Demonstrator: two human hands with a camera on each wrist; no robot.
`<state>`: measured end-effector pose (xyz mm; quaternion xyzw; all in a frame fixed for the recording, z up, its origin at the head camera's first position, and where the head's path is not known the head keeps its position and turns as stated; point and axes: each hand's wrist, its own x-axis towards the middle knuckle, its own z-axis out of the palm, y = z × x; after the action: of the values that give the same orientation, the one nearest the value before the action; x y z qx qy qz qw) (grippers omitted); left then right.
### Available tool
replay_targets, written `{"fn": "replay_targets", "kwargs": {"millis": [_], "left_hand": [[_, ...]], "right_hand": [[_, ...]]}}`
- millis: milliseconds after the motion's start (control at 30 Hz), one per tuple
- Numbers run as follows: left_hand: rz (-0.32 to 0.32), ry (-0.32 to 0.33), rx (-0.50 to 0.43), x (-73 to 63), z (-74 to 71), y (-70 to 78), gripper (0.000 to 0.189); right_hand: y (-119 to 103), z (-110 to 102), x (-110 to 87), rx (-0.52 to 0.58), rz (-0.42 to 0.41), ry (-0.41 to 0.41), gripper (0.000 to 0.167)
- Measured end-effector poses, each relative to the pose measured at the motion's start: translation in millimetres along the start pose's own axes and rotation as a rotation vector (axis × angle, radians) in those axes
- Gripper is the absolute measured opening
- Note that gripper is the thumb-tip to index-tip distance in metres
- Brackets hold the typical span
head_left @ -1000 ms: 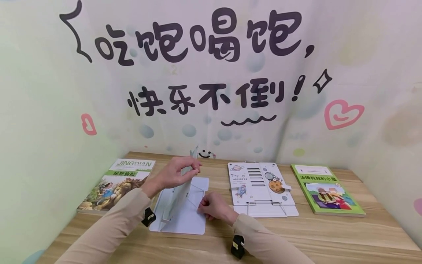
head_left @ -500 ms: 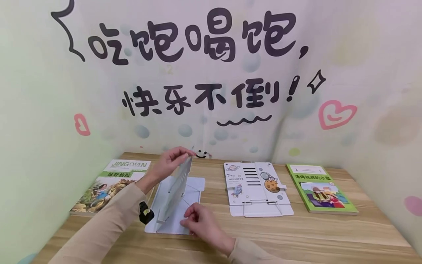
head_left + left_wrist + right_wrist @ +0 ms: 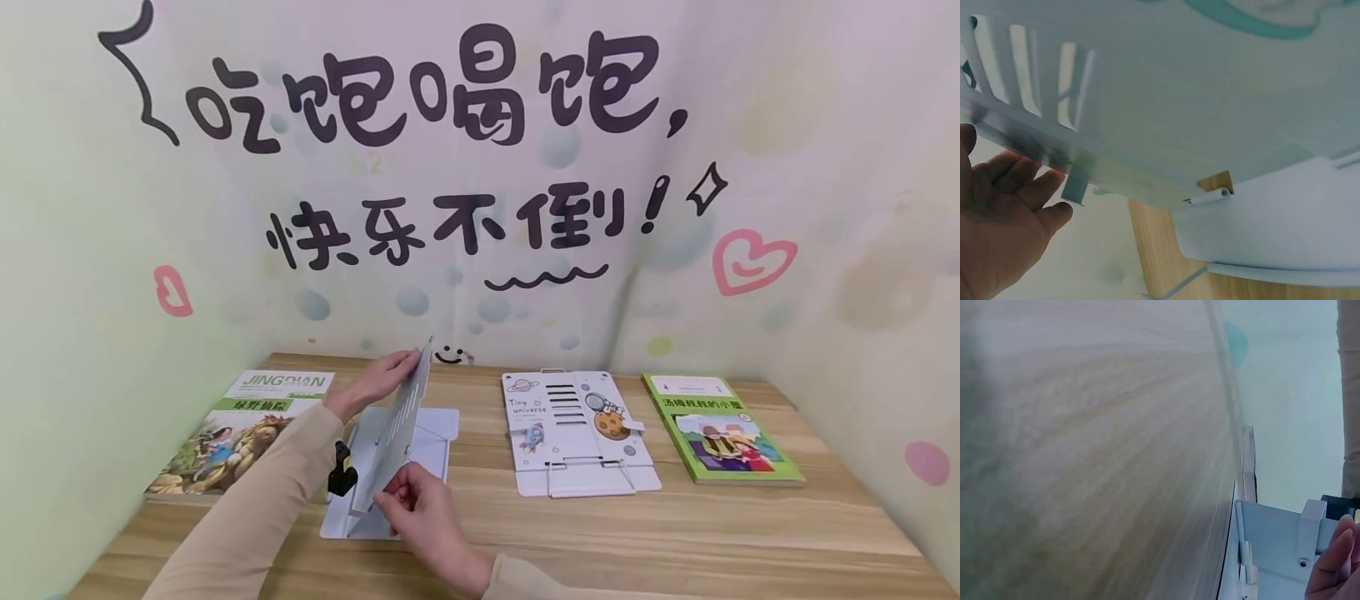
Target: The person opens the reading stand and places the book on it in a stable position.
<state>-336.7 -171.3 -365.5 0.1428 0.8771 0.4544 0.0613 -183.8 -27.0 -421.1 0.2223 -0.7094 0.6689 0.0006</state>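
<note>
A white metal book stand [image 3: 399,429] is partly unfolded at left of centre, its slotted panel tilted steeply above a flat base plate [image 3: 437,427]. My left hand [image 3: 382,377] holds the panel near its top edge. In the left wrist view, that hand's fingers [image 3: 1044,187] lie at the edge beside the slots. With thumb and forefinger, my right hand [image 3: 429,507] pinches the panel's lower near corner. The right wrist view catches only part of the right hand [image 3: 1335,569], beside a bent lip of the stand [image 3: 1309,534].
A second white book stand with space drawings [image 3: 570,429] lies to the right, its wire support at the front. Beyond it is a green book [image 3: 723,433]. Another book [image 3: 247,433] lies at the left, behind my left forearm. A printed curtain [image 3: 480,317] stands behind the wooden table [image 3: 570,542].
My right hand has moved left and nearer, from the base's right side to the panel's lower corner. The left hand stays at the panel's top. The head view has shifted slightly right.
</note>
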Motion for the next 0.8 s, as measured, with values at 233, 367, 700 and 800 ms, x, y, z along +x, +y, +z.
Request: {"fn": "replay_targets", "kwargs": {"millis": [233, 367, 700, 800], "left_hand": [[-0.006, 0.024, 0.023, -2.3, 0.4, -5.6, 0.049], [-0.039, 0.041, 0.015, -4.0, -2.0, -7.4, 0.052], [-0.087, 0.193, 0.009, -20.4, -16.3, -14.8, 0.050], [-0.118, 0.266, 0.013, -26.5, -20.3, -20.5, 0.048]], "right_hand": [[3.4, -4.5, -0.4, -0.095, -0.036, 0.000, 0.009], [3.6, -13.8, 1.1, -0.116, -0.055, 0.005, 0.010], [8.3, -51.5, 14.0, -0.091, 0.043, 0.085, 0.009], [8.6, -63.9, 23.5, -0.103, 0.058, 0.129, 0.010]]}}
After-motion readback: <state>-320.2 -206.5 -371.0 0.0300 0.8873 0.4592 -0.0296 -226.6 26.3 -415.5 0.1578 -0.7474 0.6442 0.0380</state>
